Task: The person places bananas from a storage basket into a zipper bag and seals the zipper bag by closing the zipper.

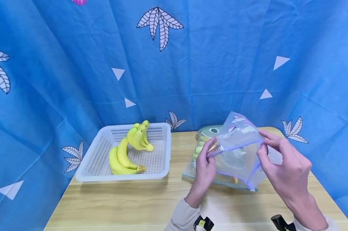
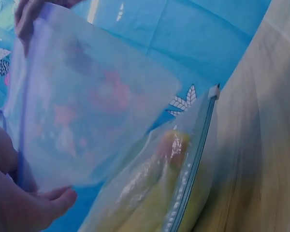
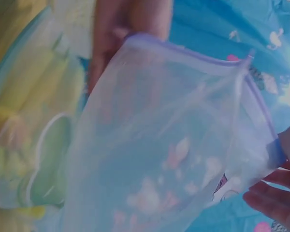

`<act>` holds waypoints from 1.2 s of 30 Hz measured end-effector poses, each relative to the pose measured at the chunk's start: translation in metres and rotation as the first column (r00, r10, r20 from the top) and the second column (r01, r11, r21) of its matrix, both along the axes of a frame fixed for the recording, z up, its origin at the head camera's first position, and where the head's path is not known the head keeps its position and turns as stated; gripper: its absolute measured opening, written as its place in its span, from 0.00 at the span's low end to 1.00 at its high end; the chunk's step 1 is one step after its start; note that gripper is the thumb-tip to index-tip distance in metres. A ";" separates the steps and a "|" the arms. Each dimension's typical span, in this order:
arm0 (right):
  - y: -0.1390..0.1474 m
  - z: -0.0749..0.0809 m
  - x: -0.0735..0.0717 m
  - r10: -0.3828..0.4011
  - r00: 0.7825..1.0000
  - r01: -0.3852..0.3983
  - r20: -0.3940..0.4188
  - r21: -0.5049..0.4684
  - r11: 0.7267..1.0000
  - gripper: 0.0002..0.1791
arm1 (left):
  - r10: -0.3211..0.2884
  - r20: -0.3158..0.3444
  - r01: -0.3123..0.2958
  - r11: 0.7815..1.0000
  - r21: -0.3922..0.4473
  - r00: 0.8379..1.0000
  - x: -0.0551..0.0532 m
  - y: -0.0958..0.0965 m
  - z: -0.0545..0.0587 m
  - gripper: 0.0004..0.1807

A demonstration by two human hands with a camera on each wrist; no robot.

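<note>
A translucent zip bag [image 1: 237, 131] with a purple zip edge and printed pink and white shapes hangs between my hands, its mouth spread apart. At its left edge, my left hand [image 1: 204, 170] pinches the rim between thumb and fingers. My right hand [image 1: 289, 166] pinches the opposite edge. Nothing shows inside this bag in the right wrist view. Behind and below it lies a clear zip bag [image 1: 191, 168] with a green zip and a green print; yellow bananas [image 3: 34, 92] fill it, partly covered by the purple-edged bag in the head view.
On the left of the wooden table [image 1: 110, 205] stands a white perforated basket [image 1: 122, 178]. Inside are a bunch of bananas [image 1: 137, 138] at the back and another bunch [image 1: 119, 160] nearer the front. A blue patterned curtain [image 1: 220, 64] surrounds the table's back and sides.
</note>
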State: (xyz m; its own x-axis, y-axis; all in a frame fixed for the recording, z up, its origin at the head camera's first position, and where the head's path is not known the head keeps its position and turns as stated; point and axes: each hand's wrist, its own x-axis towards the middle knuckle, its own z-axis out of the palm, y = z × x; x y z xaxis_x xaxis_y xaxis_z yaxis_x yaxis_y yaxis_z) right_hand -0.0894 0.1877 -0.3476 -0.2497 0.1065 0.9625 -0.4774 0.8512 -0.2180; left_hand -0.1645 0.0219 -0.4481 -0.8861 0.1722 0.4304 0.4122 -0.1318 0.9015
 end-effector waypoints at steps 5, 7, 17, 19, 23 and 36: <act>0.001 -0.001 0.003 0.028 0.992 -0.031 0.121 0.022 0.999 0.11 | -0.076 0.078 0.069 0.993 0.091 0.994 -0.012 0.004 -0.007 0.28; 0.005 -0.007 0.003 0.033 0.978 -0.036 0.204 0.011 0.999 0.10 | -0.130 0.129 0.111 0.983 0.144 0.983 -0.014 0.003 -0.009 0.24; 0.008 -0.020 -0.013 0.004 0.964 -0.001 0.265 -0.011 1.000 0.14 | -0.121 0.120 0.105 0.987 0.125 0.985 -0.022 -0.004 -0.013 0.17; 0.006 -0.017 -0.017 0.009 0.972 0.002 0.234 -0.044 0.999 0.13 | -0.120 0.117 0.106 0.987 0.120 0.986 -0.023 -0.005 -0.013 0.17; 0.007 -0.014 -0.024 0.033 0.972 -0.006 0.234 -0.114 0.993 0.13 | -0.113 0.126 0.101 0.990 0.099 0.986 -0.026 -0.010 -0.015 0.17; 0.006 -0.021 -0.045 0.081 0.970 -0.038 0.231 -0.184 0.982 0.12 | -0.115 0.085 0.123 0.988 -0.097 0.990 -0.020 -0.012 0.001 0.19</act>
State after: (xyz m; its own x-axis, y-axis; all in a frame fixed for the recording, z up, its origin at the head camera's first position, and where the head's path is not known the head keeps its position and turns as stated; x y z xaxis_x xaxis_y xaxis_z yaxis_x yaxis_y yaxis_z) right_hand -0.1349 0.1937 -0.3686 -0.4789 0.2471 0.8424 -0.4427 0.7606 -0.4748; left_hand -0.1840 0.0097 -0.4469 -0.8870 0.3180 0.3349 0.3264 -0.0813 0.9417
